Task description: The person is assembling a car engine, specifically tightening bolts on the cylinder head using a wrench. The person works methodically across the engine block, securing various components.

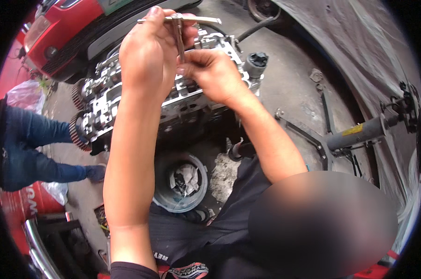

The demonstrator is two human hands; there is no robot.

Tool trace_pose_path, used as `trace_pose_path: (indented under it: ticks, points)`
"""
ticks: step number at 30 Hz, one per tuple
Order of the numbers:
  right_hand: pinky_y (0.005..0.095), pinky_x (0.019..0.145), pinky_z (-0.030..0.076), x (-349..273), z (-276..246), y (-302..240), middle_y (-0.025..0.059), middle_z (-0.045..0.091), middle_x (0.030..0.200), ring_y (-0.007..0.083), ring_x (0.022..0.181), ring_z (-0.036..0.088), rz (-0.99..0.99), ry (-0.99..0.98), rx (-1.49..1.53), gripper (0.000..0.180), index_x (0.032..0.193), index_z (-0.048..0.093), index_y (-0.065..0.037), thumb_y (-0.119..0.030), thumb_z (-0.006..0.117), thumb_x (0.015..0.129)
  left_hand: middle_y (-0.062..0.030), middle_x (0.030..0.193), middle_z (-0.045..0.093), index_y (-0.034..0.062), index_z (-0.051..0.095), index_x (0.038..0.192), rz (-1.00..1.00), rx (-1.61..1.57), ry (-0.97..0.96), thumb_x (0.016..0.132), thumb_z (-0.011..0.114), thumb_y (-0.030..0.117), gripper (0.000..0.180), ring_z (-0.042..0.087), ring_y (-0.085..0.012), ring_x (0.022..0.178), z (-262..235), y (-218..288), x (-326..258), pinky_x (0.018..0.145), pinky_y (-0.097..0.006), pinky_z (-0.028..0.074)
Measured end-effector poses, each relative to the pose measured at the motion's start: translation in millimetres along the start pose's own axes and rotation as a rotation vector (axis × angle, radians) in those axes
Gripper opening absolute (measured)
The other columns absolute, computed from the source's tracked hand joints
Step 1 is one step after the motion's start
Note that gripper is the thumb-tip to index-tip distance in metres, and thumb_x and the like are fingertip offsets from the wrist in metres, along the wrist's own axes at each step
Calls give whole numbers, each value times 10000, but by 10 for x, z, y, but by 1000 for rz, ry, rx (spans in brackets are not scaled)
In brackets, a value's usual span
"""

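Both hands are on a T-shaped socket wrench point(205, 20) above the engine point(182, 100). My left hand point(147, 53) is wrapped round its silvery crossbar at the top. My right hand point(212, 74) pinches the lower part of the steel shaft, just over the engine's top. The wrench's lower end is hidden by the right fingers, so I cannot tell whether it sits on a bolt. The engine's upper side lies uncovered, with two toothed camshaft gears point(78, 135) at its left end and a dark-capped cylindrical part point(256, 64) at its right.
Below the engine stands a bucket point(161, 197) with crumpled paper in it. A person in blue jeans point(29, 130) stands at left, near a red car point(57, 35) and a red drum point(22, 204). A grey metal stand point(359, 135) and plastic sheeting point(331, 37) are at right.
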State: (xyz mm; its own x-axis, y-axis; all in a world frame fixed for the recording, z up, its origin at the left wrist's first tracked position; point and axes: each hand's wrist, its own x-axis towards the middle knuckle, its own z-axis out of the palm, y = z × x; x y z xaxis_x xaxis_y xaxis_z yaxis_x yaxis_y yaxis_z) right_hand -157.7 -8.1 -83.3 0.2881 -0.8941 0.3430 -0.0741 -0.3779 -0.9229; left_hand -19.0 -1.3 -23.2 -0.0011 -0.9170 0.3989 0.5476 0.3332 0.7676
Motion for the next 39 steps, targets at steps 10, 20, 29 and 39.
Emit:
trace_pose_path:
  ticks: [10, 20, 29, 39]
  points:
    - [306, 707, 523, 34, -17, 21, 90, 757, 833, 92, 719, 598, -124, 16, 45, 238, 1086, 759, 6, -111, 799, 883, -246, 1078, 696, -12, 567, 1101, 166, 59, 72, 1112, 428, 242, 290, 672, -304, 925, 214, 61, -57, 892, -440, 536]
    - [341, 828, 571, 34, 165, 72, 201, 768, 1007, 228, 920, 760, -84, -6, -58, 294, 1129, 749, 13, -110, 803, 868, -246, 1095, 708, -10, 545, 1133, 249, 99, 399, 1115, 420, 241, 280, 693, -292, 934, 180, -52, -171, 882, -410, 546]
    - [396, 798, 572, -29, 224, 104, 198, 741, 934, 347, 891, 737, -170, 48, -80, 231, 1039, 770, -38, -185, 802, 865, 47, 545, 398, 54, 542, 983, -282, 190, -57, 1100, 403, 197, 232, 339, -73, 452, -70, 268, 181, 539, -273, 352]
    - [337, 826, 558, 189, -208, 140, 120, 776, 937, 170, 884, 729, -206, 26, -21, 194, 1084, 756, -13, -138, 737, 937, -6, 634, 517, 13, 568, 1071, -176, 303, -92, 1074, 506, 229, 225, 454, -124, 517, 193, 69, 531, 535, -289, 392]
